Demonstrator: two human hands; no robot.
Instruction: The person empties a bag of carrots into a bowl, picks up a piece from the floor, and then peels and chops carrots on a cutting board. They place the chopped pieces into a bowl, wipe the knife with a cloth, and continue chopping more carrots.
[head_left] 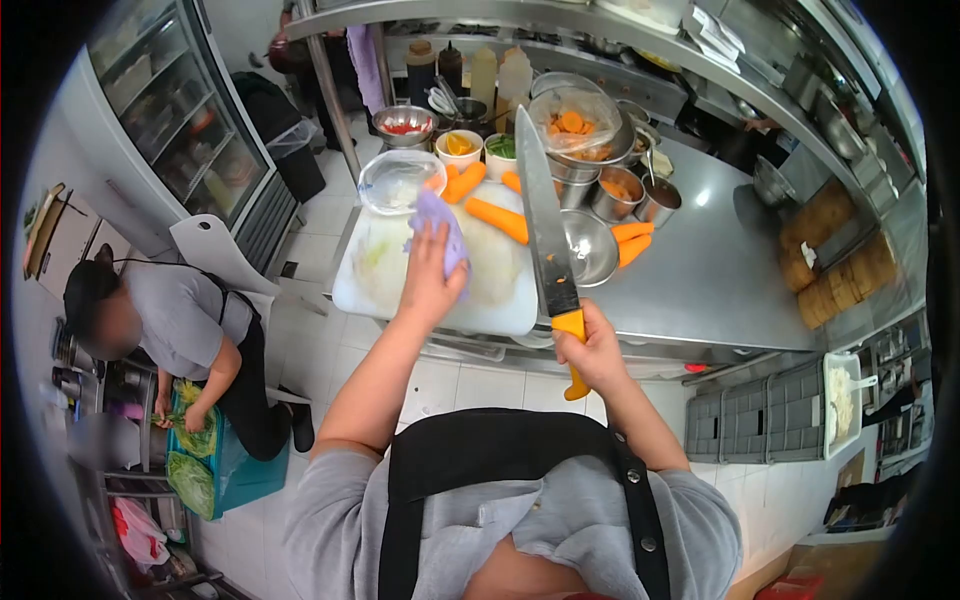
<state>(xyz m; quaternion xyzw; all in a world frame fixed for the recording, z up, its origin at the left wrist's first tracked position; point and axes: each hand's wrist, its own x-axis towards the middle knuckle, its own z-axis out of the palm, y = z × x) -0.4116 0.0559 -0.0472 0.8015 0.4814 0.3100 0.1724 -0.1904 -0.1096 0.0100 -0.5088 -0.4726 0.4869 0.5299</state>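
My left hand (432, 268) presses a crumpled purple cloth (447, 228) over the white cutting board (380, 285), its fingers bent around the cloth. In my right hand (592, 350) is a large kitchen knife (546, 220), gripped by its yellow handle with the broad blade pointing up and away from me. Small orange bits cling to the blade. Peeled carrots (497, 219) lie at the board's far side, near a clear plastic-lined bowl (400, 182). More carrots (632, 240) rest right of the blade, beside a steel bowl (590, 248).
Behind the board stand small bowls, squeeze bottles (483, 80) and a bagged bowl of sliced carrots (572, 122). A steel shelf (420, 18) crosses above. At left, a seated person (190, 330) handles leafy greens over a teal bin (245, 465). Grey crates (765, 415) stand right.
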